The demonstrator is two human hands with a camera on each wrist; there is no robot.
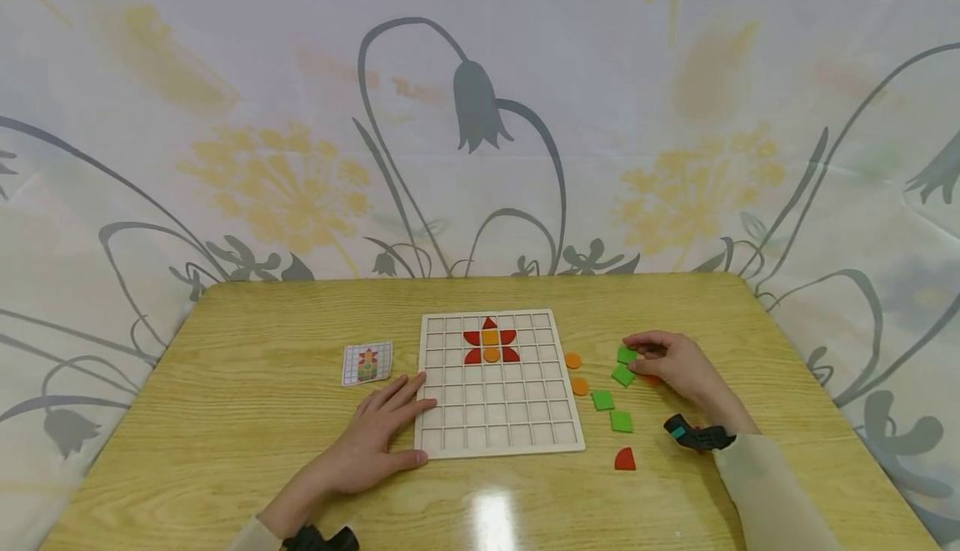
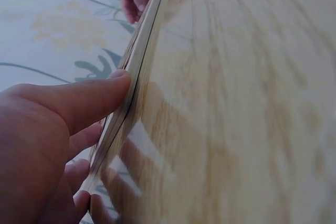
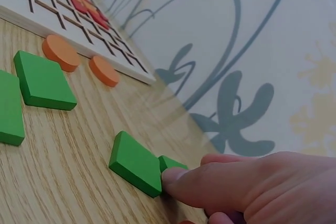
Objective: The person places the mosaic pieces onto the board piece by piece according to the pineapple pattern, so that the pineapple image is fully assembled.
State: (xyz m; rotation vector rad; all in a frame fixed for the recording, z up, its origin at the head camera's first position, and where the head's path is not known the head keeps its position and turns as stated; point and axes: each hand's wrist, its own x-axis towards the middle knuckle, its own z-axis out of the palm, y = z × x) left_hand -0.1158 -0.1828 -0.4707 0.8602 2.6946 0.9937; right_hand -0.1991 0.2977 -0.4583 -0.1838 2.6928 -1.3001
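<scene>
Head view. Item: far green square tile (image 1: 627, 354), on the counter (image 1: 225, 418), right of the white grid board (image 1: 498, 453); no long axis. Grip: right hand (image 1: 678, 363), the nearer; thumb on the tile's near side, a fingertip on its far side; whether clamped, cannot tell. Second green square tile (image 1: 622, 375): just nearer the person, by the thumb. Board: left of this grip, past two orange discs (image 1: 572, 360). Left hand (image 1: 375, 436): fingers spread, resting at the board's left edge, well apart from the green tiles; pattern card (image 1: 367, 364) just beyond.

Left wrist view. Thumb against the board's edge, which runs away toward the right hand, small at top.

Right wrist view. Thumb tip at the second tile's corner; far tile behind it, mostly hidden. Board: upper left, across the counter.
</scene>
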